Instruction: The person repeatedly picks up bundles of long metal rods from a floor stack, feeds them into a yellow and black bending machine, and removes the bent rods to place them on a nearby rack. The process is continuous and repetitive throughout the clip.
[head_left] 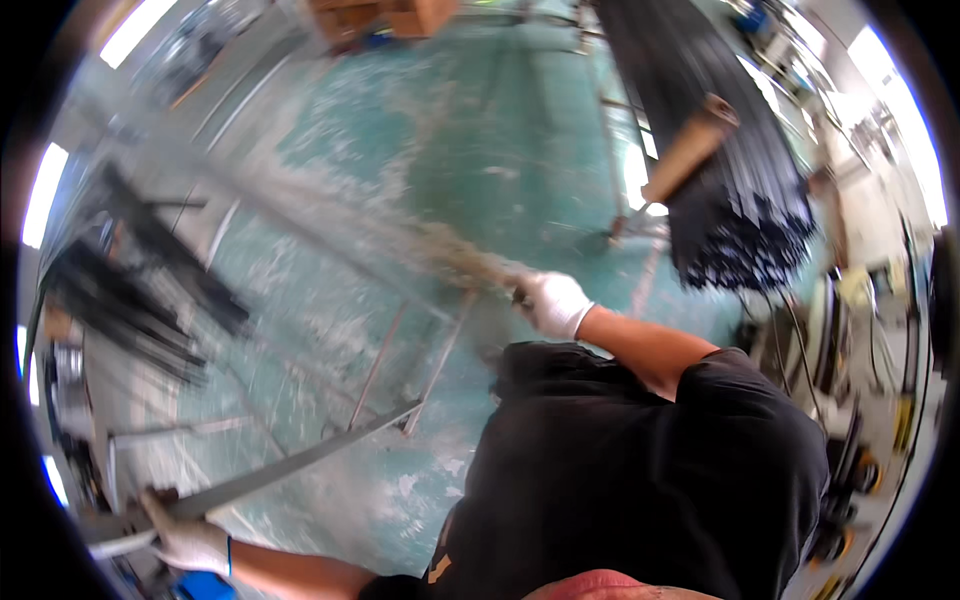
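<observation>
My left hand (190, 545), in a white knit glove, is at the lower left with its fingers wrapped around a grey metal bar (300, 465). That bar runs from my left hand up toward the middle and appears to belong to a metal rack. Also gloved in white, my right hand (555, 305) is in front of my body, closed on the near end of a long tan thing (465, 262). Motion smears this thing into a streak toward the upper left, so its kind cannot be told.
Long black strips (715, 150) lie bundled on a stand at the upper right, a brown cardboard roll (695, 148) beside them. More black strips (130, 310) are at the left. Cardboard boxes (385, 18) stand at the far end of the worn green floor (480, 170). Cables and equipment line the right side.
</observation>
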